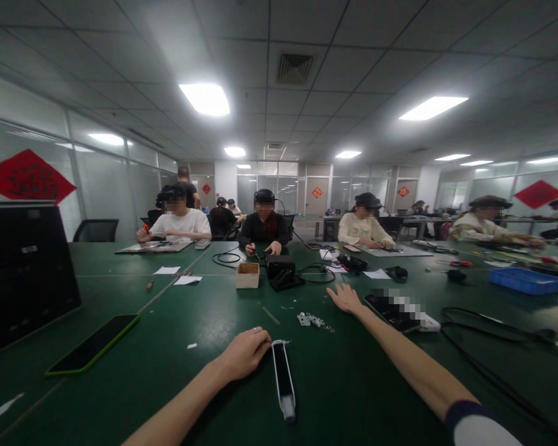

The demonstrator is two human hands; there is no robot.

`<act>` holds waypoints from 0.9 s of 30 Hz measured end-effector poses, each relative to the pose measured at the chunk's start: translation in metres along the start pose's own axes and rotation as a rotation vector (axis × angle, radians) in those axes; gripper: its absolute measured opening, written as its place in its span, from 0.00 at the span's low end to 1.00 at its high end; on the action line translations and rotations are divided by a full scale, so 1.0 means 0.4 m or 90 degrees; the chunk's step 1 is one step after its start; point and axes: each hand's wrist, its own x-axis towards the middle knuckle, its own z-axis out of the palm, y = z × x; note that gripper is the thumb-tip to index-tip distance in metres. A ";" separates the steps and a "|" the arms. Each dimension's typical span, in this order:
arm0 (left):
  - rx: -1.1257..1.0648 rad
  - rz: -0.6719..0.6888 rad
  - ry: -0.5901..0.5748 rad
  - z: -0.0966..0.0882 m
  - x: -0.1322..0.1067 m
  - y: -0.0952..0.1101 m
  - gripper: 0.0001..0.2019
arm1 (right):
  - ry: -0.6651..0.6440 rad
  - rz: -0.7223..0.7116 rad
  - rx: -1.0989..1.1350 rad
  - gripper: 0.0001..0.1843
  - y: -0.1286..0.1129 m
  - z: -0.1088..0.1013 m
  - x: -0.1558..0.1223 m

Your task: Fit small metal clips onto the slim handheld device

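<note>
Green tabletop [339,396], head view. We find the white-framed device [284,375] at near centre, our left hand [247,353] curled at its far end; we cannot tell whether the hand grasps it or merely rests beside it. Our right hand [345,300] lies spread, grasping nothing, farther off and right of the loose metal parts [303,320]. Risks, we judge: a leftward sweep of the right hand could scatter those parts; a nudge from the left could skew the device.

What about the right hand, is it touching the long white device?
No, the long white device lies beside the left hand, apart from the right hand.
</note>
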 end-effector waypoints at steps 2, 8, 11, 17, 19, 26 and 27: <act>-0.001 0.000 -0.003 -0.001 0.000 0.001 0.11 | -0.046 0.030 -0.026 0.44 0.027 0.006 0.032; 0.010 0.017 0.002 0.007 0.008 -0.007 0.11 | -0.125 -0.188 -0.007 0.43 -0.017 0.030 -0.041; 0.013 0.022 0.002 0.013 0.014 -0.014 0.11 | -0.155 -0.276 0.018 0.42 -0.053 0.029 -0.118; 0.021 0.023 -0.004 0.017 0.019 -0.024 0.11 | -0.097 -0.311 0.056 0.36 -0.008 -0.064 -0.164; 0.028 0.029 0.003 0.018 0.020 -0.025 0.11 | 0.029 -0.193 -0.005 0.33 0.056 -0.119 -0.137; 0.007 0.037 0.003 0.021 0.022 -0.028 0.11 | 0.051 0.308 -0.084 0.42 0.309 -0.214 -0.073; 0.007 0.036 0.003 0.021 0.022 -0.028 0.11 | 0.048 0.284 -0.053 0.41 0.330 -0.217 -0.076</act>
